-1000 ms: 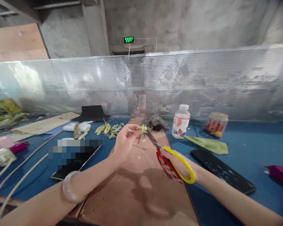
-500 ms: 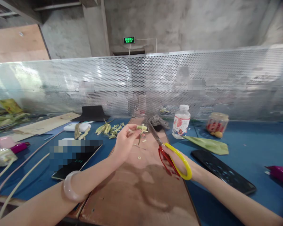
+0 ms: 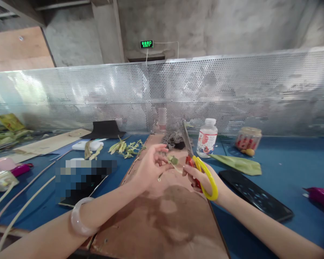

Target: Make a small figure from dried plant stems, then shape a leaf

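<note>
My left hand point(image 3: 150, 163), with a pale bangle on its wrist, is over the middle of the wooden board point(image 3: 151, 216). Its fingers are curled, with the thumb against a small green plant piece point(image 3: 173, 160); part of that piece is hidden. A pale thin strip point(image 3: 177, 168) runs from it toward the fingertips of my right hand point(image 3: 198, 176). That hand is closed around scissors point(image 3: 208, 180) with one yellow and one red handle, blades pointing up and away. Whether its fingertips also pinch the strip is too blurred to tell.
Grey yarn point(image 3: 173, 139) lies at the board's far end. To the right are a white-capped bottle point(image 3: 206, 138), a glass jar point(image 3: 248, 139), a green husk point(image 3: 240, 165) and a black phone point(image 3: 255, 194). Dried leaves point(image 3: 129, 149) and a dark tablet point(image 3: 82, 192) are left. A perforated metal screen point(image 3: 110, 97) stands behind.
The scissors have swung away from the plant piece, their blades now upright and together. My right hand's fingertips have come near the piece, and my left fingers have spread slightly, changing its position.
</note>
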Motion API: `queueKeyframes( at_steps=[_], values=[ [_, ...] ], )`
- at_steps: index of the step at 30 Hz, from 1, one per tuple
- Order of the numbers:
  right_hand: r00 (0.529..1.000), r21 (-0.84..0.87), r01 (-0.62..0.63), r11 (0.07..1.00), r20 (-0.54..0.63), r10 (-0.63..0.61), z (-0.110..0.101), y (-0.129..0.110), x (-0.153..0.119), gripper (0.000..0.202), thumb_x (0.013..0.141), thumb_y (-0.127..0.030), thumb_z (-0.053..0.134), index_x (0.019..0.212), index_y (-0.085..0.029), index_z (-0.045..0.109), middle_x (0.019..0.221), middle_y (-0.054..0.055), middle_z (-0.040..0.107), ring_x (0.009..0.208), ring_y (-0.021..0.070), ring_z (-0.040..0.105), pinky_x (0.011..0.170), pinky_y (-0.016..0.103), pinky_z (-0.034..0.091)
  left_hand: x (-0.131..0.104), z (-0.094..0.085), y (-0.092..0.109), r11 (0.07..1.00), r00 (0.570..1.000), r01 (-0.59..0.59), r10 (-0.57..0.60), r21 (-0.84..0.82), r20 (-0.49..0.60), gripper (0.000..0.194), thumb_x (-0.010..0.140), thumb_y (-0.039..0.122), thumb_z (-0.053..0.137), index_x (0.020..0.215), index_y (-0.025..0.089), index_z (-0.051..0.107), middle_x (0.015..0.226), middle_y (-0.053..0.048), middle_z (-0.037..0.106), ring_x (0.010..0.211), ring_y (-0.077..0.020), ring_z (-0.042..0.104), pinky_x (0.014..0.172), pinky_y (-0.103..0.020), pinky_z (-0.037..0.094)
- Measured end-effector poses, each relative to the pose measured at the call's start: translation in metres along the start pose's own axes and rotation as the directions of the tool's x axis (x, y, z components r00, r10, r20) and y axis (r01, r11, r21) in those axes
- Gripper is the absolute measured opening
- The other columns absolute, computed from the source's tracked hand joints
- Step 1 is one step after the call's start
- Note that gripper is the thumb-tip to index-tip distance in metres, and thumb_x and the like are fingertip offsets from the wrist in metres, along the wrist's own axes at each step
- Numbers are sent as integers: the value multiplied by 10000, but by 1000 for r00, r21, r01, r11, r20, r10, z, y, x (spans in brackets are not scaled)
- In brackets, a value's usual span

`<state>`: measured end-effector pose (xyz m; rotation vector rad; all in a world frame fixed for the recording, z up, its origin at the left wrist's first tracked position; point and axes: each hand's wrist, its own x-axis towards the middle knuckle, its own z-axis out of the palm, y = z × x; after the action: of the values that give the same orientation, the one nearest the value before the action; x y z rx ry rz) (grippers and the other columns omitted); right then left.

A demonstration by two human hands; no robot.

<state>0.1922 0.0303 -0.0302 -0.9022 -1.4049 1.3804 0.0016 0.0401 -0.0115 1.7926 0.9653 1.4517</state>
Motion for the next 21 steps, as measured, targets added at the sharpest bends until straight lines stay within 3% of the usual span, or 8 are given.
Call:
queueKeyframes(
  at_steps=[3,7,15,21],
  values=[
    [999,4,8,1000,-36,-7,2,0,-1,364,716,-489,657,772,-208,434,474,-107,401,358,34,308,325,144,245,-1,3,-2,998,996,63,-63,9,62,651,593,210,797,1153,213,464,1113,-83,592,805,-153,628,710,-312,509],
    [998,-51,3,999,-56,-6,2,-2,-1,371,682,-451,693,773,-210,426,510,-105,403,383,43,358,345,151,251,-1,4,4,983,975,177,-169,-45,141,499,620,211,777,1064,181,552,975,-77,667,880,-184,632,786,-339,493],
    [997,-170,24,985,-67,-36,2,-6,-1,346,634,-384,713,775,-197,458,641,-73,477,436,44,354,403,190,286,-1,7,10,940,958,283,-267,-189,107,338,625,201,766,932,163,630,911,-66,700,822,-155,645,790,-299,485],
    [956,-232,229,945,-129,-263,1,-6,1,309,641,-333,697,801,-210,462,733,-21,530,644,124,491,604,243,421,-1,6,3,914,945,323,-296,-247,139,323,654,227,762,944,155,640,950,-79,693,848,-167,649,814,-316,489]
  ],
)
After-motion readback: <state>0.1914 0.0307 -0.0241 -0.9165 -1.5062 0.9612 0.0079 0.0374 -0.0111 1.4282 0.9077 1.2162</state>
